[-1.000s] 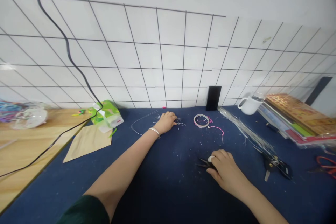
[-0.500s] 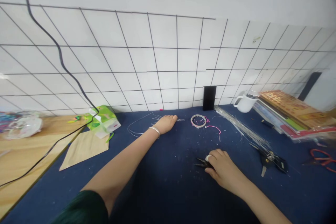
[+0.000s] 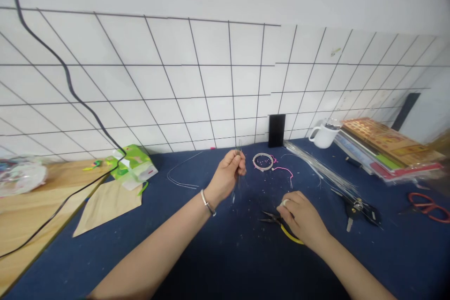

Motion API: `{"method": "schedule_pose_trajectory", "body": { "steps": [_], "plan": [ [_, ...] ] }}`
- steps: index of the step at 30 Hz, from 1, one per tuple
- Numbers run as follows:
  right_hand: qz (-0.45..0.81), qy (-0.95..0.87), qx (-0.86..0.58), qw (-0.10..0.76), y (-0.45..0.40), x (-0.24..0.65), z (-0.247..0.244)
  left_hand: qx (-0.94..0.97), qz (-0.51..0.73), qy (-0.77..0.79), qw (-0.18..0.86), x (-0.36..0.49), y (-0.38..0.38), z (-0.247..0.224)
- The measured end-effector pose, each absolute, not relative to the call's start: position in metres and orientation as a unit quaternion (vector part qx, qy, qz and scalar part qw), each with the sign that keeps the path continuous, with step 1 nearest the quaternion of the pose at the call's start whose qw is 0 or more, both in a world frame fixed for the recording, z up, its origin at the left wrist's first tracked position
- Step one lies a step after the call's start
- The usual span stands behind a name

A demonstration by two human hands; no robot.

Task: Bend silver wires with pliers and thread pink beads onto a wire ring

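A small bundle of short thin wires [image 3: 239, 144] stands upright in my left hand [image 3: 228, 173], whose fingers are pinched round its middle, just above the dark blue tabletop. Loose ends stick out above and below the fist. Over at the right, my right hand [image 3: 303, 218] is at the pliers [image 3: 286, 232], its fingers bent over them. The dark jaws point left and one yellow handle shows below the hand. My fingers hide the rest, so whether they grip it is unclear. Between and beyond the hands lies a round hoop [image 3: 263, 162] with pink beads inside and a pink cord.
Long wires [image 3: 319, 164] lie at right, beside dark-handled cutters [image 3: 356, 206] and red-handled scissors [image 3: 427, 206]. A white mug [image 3: 323, 137], stacked books [image 3: 383, 145] and a black block [image 3: 277, 130] stand near the tiled wall. At left are a green bag [image 3: 131, 161] and a black cable [image 3: 70, 82].
My left hand has lifted the short wires off the table and turned them upright. My right hand has shifted slightly up and away, uncovering the pliers' yellow handle.
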State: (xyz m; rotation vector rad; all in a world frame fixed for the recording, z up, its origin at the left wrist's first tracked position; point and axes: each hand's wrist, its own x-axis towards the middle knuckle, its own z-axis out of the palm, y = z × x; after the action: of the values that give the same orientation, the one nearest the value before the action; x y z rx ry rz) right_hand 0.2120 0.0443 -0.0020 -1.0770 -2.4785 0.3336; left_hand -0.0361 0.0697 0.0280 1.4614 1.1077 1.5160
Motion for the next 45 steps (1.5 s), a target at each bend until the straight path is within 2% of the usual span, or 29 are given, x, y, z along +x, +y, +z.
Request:
{"method": "schedule_pose_trajectory", "body": {
  "steps": [1,3,5,8,12,15,20,27,32,39,45],
  "plan": [
    [0.140,-0.879,-0.391,0.235,0.043,0.211,0.000,0.492,0.635,0.367,0.469,-0.027,0.058,0.030],
    [0.188,-0.848,-0.403,0.288,0.037,0.205,0.005,0.376,0.668,0.295,0.571,-0.009,0.037,0.031],
    [0.232,-0.821,-0.414,0.317,0.027,0.194,0.011,0.326,0.669,0.275,0.609,0.007,0.019,0.031],
    [0.295,-0.820,-0.383,0.305,0.014,0.171,0.019,0.309,0.654,0.273,0.634,0.022,-0.004,0.030],
    [0.451,-0.764,-0.361,0.288,0.004,0.144,0.014,0.282,0.640,0.283,0.656,0.023,-0.022,0.032],
    [0.503,-0.737,-0.358,0.274,-0.001,0.129,0.003,0.256,0.664,0.283,0.643,0.015,-0.029,0.034],
    [0.393,-0.785,-0.365,0.310,-0.020,0.109,-0.010,0.225,0.720,0.307,0.580,0.003,-0.036,0.032],
    [0.329,-0.827,-0.346,0.298,-0.030,0.093,-0.008,0.194,0.717,0.305,0.595,-0.015,-0.037,0.041],
    [0.355,-0.810,-0.352,0.308,-0.024,0.091,-0.003,0.226,0.708,0.283,0.607,-0.023,-0.034,0.045],
    [0.393,-0.810,-0.337,0.277,-0.019,0.095,-0.008,0.279,0.738,0.295,0.539,-0.028,-0.025,0.049],
    [0.421,-0.797,-0.324,0.287,-0.018,0.091,-0.014,0.270,0.737,0.318,0.532,-0.034,-0.019,0.040]
  ]
}}
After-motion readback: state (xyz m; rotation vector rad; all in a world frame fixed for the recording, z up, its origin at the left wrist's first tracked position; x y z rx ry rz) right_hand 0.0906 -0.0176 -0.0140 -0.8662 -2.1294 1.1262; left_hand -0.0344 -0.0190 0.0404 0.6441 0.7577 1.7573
